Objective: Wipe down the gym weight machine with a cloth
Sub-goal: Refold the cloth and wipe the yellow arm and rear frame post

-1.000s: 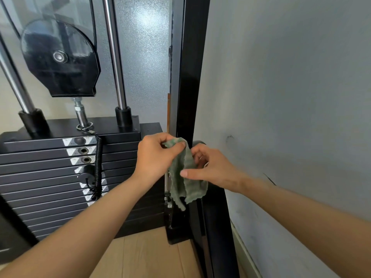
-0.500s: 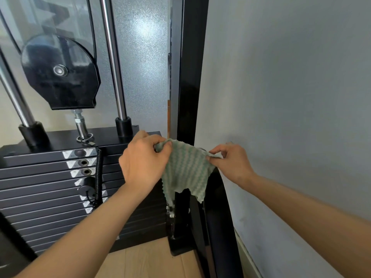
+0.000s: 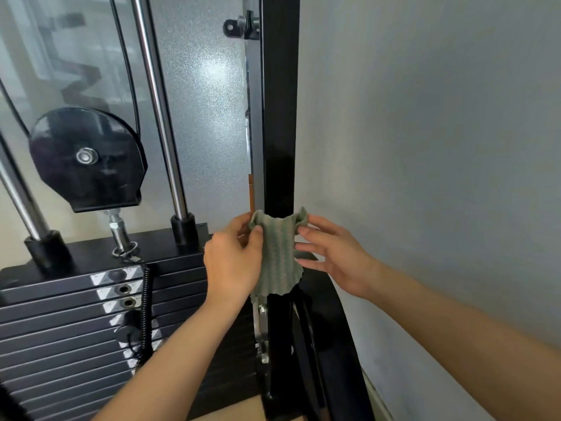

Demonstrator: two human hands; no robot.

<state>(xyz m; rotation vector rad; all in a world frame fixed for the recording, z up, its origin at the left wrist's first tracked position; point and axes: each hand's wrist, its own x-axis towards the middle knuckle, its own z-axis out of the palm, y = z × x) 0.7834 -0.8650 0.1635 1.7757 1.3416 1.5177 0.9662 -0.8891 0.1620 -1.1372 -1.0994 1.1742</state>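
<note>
A small green ribbed cloth [image 3: 278,253] hangs spread in front of the black upright post [image 3: 280,117] of the weight machine. My left hand [image 3: 233,262] pinches its upper left corner between thumb and fingers. My right hand [image 3: 334,256] pinches the upper right corner with thumb and forefinger, the other fingers held straight. The cloth's lower edge hangs loose over the post. Left of the post sits the black weight stack [image 3: 76,314].
A black pulley cover [image 3: 88,159] and two chrome guide rods [image 3: 158,110] rise above the stack. A coiled black cord [image 3: 146,305] with the selector pin hangs down the plates. A grey wall [image 3: 425,147] stands close on the right. Wooden floor shows below.
The cloth went from bunched between my hands to spread flat, and both hands lifted it against the black post. The view tilted upward.
</note>
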